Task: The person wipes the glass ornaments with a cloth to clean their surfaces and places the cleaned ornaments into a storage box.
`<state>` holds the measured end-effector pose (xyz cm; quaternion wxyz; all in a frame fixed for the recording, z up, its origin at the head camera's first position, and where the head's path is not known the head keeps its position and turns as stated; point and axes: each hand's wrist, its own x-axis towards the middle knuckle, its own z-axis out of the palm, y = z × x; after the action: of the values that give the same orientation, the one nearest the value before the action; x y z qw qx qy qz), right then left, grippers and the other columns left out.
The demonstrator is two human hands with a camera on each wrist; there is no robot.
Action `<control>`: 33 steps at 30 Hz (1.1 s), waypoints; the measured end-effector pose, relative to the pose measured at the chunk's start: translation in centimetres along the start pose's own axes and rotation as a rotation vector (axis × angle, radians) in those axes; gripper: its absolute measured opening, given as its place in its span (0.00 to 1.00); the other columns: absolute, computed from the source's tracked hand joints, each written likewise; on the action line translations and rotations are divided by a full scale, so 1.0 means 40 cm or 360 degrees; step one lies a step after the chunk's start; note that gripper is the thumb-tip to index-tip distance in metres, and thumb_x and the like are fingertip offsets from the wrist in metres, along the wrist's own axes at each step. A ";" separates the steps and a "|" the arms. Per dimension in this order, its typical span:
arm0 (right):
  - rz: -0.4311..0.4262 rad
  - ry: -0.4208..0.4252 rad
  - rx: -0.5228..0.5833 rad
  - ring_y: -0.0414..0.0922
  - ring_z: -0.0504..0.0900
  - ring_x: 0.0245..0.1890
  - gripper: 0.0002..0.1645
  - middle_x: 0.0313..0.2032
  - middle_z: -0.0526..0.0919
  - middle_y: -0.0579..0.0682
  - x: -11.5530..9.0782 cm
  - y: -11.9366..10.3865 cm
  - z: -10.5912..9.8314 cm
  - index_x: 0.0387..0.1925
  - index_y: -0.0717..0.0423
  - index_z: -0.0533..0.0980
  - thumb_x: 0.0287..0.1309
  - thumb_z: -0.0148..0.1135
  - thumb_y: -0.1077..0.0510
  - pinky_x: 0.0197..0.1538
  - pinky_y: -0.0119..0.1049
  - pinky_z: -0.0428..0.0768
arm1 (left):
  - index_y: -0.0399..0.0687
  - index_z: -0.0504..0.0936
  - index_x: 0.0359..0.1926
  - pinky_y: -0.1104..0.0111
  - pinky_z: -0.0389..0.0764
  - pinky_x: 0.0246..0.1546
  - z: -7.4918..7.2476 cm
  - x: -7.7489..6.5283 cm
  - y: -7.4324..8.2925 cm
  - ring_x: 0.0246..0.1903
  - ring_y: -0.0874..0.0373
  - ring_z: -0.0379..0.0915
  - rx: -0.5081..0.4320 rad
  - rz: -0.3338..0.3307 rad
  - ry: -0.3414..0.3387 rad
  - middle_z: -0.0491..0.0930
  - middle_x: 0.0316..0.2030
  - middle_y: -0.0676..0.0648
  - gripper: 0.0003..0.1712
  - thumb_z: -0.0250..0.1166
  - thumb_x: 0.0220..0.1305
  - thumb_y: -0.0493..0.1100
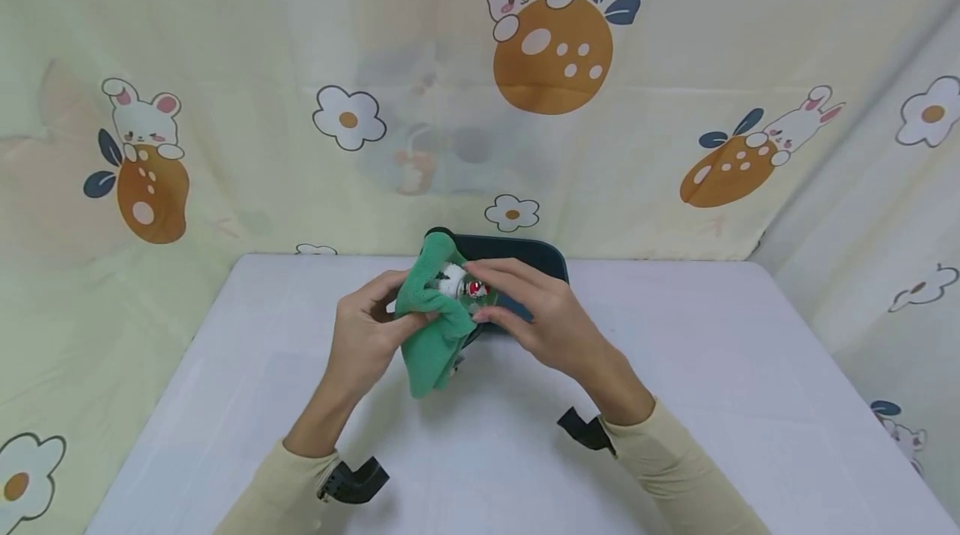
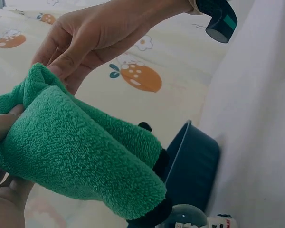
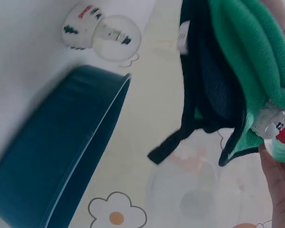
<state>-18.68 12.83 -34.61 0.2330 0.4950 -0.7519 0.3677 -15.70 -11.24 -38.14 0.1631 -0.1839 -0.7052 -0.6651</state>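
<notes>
A green towelling cloth (image 1: 435,343) with a dark backing and edging (image 3: 213,71) is gripped by my left hand (image 1: 367,331), thumb on its near side. Wrapped partly in it is a small snow globe (image 1: 477,289) with a white base and a red-and-white figure inside, also seen in the right wrist view (image 3: 280,135). My right hand (image 1: 551,318) pinches the clear dome between fingers and thumb. In the left wrist view the cloth (image 2: 76,147) covers the globe. Both hands are raised above the table, close together.
A dark blue basin (image 1: 517,250) stands at the table's back edge, behind the hands. Beside it, a second snow globe (image 3: 116,38) with a white base is on the white table (image 1: 675,352). A printed curtain (image 1: 255,102) hangs directly behind the table.
</notes>
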 end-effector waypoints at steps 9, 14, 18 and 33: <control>-0.0206 -0.0072 -0.0044 0.50 0.79 0.61 0.41 0.60 0.79 0.58 -0.001 0.015 -0.009 0.63 0.67 0.74 0.45 0.79 0.67 0.62 0.33 0.78 | 0.41 0.84 0.55 0.62 0.87 0.45 -0.007 0.003 0.005 0.52 0.51 0.81 0.0015 -0.0134 -0.0059 0.85 0.50 0.44 0.23 0.75 0.57 0.31; -0.0229 -0.0087 0.0009 0.50 0.79 0.60 0.39 0.59 0.79 0.58 -0.001 0.020 -0.012 0.61 0.67 0.75 0.44 0.79 0.69 0.59 0.31 0.80 | 0.41 0.84 0.55 0.63 0.87 0.45 -0.014 0.005 0.009 0.49 0.51 0.81 0.0042 -0.0197 -0.0063 0.85 0.50 0.44 0.23 0.75 0.56 0.32; -0.0159 -0.0042 0.0043 0.50 0.79 0.60 0.36 0.58 0.79 0.57 -0.003 0.018 -0.007 0.60 0.66 0.76 0.46 0.78 0.68 0.56 0.30 0.80 | 0.40 0.84 0.54 0.62 0.87 0.47 -0.011 0.005 0.003 0.51 0.51 0.80 0.0010 -0.0189 -0.0079 0.85 0.50 0.43 0.22 0.75 0.57 0.32; 0.0198 0.0133 0.0283 0.48 0.82 0.55 0.31 0.54 0.82 0.55 -0.007 -0.005 0.020 0.59 0.63 0.78 0.51 0.77 0.68 0.55 0.35 0.84 | 0.42 0.85 0.53 0.61 0.87 0.46 0.002 -0.006 -0.014 0.52 0.52 0.81 -0.0034 -0.0031 -0.0033 0.85 0.50 0.44 0.21 0.74 0.57 0.29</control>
<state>-18.36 12.33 -35.25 0.1960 0.4504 -0.7353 0.4671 -15.76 -11.19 -38.75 0.1474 -0.1856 -0.7014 -0.6722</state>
